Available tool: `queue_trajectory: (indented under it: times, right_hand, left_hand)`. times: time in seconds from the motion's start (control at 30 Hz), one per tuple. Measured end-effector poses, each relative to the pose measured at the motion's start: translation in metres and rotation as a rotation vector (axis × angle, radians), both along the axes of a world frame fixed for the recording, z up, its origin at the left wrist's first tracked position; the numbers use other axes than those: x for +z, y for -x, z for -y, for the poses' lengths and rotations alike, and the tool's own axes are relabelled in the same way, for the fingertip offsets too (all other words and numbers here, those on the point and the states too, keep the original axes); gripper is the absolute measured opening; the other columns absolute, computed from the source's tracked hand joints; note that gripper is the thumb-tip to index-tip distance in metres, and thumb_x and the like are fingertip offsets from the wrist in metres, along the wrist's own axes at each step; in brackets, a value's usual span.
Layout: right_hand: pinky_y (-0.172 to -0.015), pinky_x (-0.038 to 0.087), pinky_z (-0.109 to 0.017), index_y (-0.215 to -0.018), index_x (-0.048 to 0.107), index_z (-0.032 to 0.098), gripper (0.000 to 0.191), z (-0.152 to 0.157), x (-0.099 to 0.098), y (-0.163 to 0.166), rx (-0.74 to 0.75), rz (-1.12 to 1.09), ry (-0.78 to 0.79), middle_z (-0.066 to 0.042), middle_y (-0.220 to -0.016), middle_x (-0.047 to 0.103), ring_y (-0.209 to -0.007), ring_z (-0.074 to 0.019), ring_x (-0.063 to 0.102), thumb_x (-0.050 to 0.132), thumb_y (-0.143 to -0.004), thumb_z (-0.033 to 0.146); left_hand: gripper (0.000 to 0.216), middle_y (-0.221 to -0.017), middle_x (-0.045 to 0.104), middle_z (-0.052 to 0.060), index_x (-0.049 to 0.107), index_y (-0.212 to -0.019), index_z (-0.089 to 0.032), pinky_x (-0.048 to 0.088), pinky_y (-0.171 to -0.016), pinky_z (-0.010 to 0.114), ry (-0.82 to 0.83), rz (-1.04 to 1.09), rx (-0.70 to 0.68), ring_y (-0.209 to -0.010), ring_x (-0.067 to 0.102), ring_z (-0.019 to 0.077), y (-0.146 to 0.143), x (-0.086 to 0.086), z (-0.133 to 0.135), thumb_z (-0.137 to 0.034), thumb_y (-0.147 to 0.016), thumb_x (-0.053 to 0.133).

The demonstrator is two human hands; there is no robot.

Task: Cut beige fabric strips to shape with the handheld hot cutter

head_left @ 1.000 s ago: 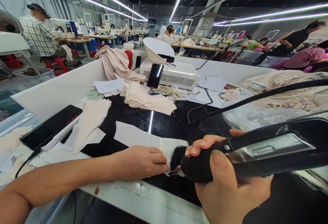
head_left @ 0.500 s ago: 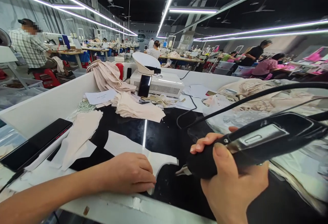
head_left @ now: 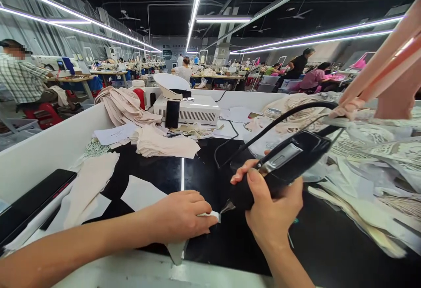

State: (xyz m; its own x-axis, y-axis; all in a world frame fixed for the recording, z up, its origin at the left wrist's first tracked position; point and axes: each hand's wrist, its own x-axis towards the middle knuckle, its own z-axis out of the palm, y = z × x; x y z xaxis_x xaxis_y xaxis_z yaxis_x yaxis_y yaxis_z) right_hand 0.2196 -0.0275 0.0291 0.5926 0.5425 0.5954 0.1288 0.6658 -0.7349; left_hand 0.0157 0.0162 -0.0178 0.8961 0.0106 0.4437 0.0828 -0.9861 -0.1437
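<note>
My left hand [head_left: 186,215] lies low over the black work surface [head_left: 204,178], its thumb and fingers closed on a pale, cut flat piece [head_left: 141,192]. One end of the piece sticks out past the fingertips; its middle is hidden beneath the hand. My right hand [head_left: 274,211] is wrapped round a thick black corded handheld tool [head_left: 289,158] with a silver panel on its body. The tool's narrow metal tip [head_left: 227,207] points left and sits right at the protruding end of the piece; whether they touch I cannot tell.
A stack of beige pieces [head_left: 164,143] lies ahead, before a white vented box [head_left: 187,108] with a phone [head_left: 172,114] against it. More cut pieces [head_left: 88,182] and a black device [head_left: 36,202] are at left. Lace-like fabric and plastic [head_left: 368,147] heap at right. A peach cloth strip [head_left: 378,59] hangs near the tool's cable.
My left hand has shifted right, and the end of the pale piece now shows between its fingertips. The tool's tip has come up to that end. The view has turned slightly right.
</note>
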Motion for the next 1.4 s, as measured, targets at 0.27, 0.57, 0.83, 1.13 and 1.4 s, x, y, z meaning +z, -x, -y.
queue_trajectory:
  times: [0.27, 0.57, 0.83, 1.13, 1.4]
  right_hand:
    - [-0.059, 0.064, -0.032, -0.102, 0.069, 0.027, 0.047, 0.003, -0.001, 0.000, -0.017, 0.013, -0.005, 0.006, -0.082, 0.077, -0.060, -0.0153, 0.070, 0.105, -0.088, 0.055]
    - [-0.059, 0.064, -0.033, -0.102, 0.068, 0.028, 0.043, 0.003, -0.001, 0.001, -0.010, 0.024, -0.007, 0.006, -0.082, 0.077, -0.059, -0.0160, 0.070, 0.103, -0.090, 0.050]
    - [-0.061, 0.064, -0.033, -0.104, 0.069, 0.028, 0.044, 0.002, -0.002, 0.003, -0.014, 0.026, -0.005, 0.007, -0.082, 0.078, -0.060, -0.0158, 0.070, 0.103, -0.091, 0.052]
    - [-0.061, 0.064, -0.031, -0.102, 0.069, 0.028, 0.032, 0.001, -0.005, 0.005, -0.006, 0.039, 0.020, 0.006, -0.082, 0.077, -0.061, -0.0151, 0.070, 0.098, -0.094, 0.042]
    - [-0.056, 0.063, -0.033, -0.117, 0.071, 0.028, 0.047, 0.009, 0.001, 0.008, 0.005, -0.026, -0.006, 0.007, -0.081, 0.076, -0.057, -0.0162, 0.069, 0.103, -0.089, 0.049]
  left_hand:
    - [0.022, -0.105, 0.077, 0.005, 0.078, -0.123, -0.017, 0.060, -0.100, 0.035, -0.038, -0.127, 0.081, -0.100, 0.075, 0.0226, -0.007, -0.010, -0.005, -0.039, -0.121, 0.075]
    - [0.024, -0.105, 0.075, 0.004, 0.077, -0.119, -0.015, 0.061, -0.100, 0.035, -0.052, -0.050, 0.098, -0.095, 0.073, 0.0219, -0.003, -0.022, -0.004, -0.039, -0.118, 0.081]
    - [0.023, -0.104, 0.075, 0.004, 0.077, -0.119, -0.015, 0.061, -0.099, 0.035, -0.040, 0.007, 0.086, -0.094, 0.072, 0.0217, -0.003, -0.023, -0.004, -0.038, -0.121, 0.076]
    - [0.021, -0.107, 0.076, 0.005, 0.076, -0.123, -0.014, 0.059, -0.099, 0.035, -0.010, -0.057, 0.095, -0.097, 0.073, 0.0221, -0.003, -0.020, -0.002, -0.035, -0.119, 0.079]
    - [0.018, -0.107, 0.076, 0.004, 0.077, -0.118, -0.016, 0.059, -0.095, 0.035, 0.015, -0.086, 0.123, -0.095, 0.072, 0.0216, -0.004, -0.017, 0.000, -0.033, -0.118, 0.080]
